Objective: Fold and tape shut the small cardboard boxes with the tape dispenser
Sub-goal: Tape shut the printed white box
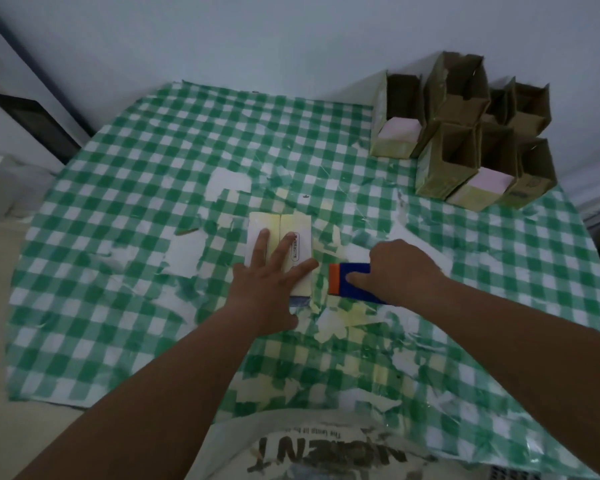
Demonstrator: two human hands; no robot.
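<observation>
A small pale cardboard box [281, 225] lies flat in the middle of the checked table with its two top flaps folded shut, a seam running down the middle. My left hand [265, 289] presses on it with straight, spread fingers. Just right of the box sits the blue tape dispenser [355, 284] with an orange front end. My right hand [400, 271] grips it from above, thumb on its near side. A strip of clear tape [300, 301] shows at the box's near end.
Several open-topped cardboard boxes [465, 133] stand clustered at the far right corner, some with pink and white contents. The green-and-white checked tablecloth [118, 202] is torn and patched with tape scraps. A wall runs behind the table.
</observation>
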